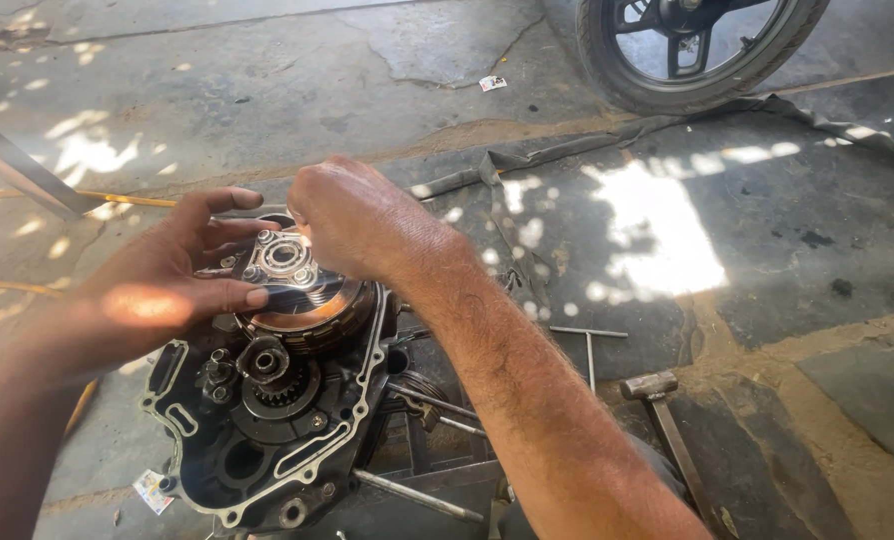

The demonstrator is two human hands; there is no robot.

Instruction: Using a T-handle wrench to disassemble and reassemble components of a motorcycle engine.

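The left hand sits at left centre of the frame, fingers extended and partly open, with the thumb pressed against the side of the clutch plate and the fingertips touching its upper edge. The right hand enters from the lower right, curled closed over the upper right of the same plate; its fingertips are hidden, so the exact grip cannot be told. The plate is a bright metal piece with a round centre hub and bolt bosses at its corners, and it rests on top of the clutch, a ringed drum with a brownish outer band. The clutch is seated in the upper part of the engine case, a dark open housing with a pale gasket edge, lying on the floor in the lower left. A small gear stands in the case just below the clutch. A hammer lies on the floor at lower right, well apart from the case, with a T-wrench near it. A wheel fills the upper right corner. A dark mat covers the floor at right.
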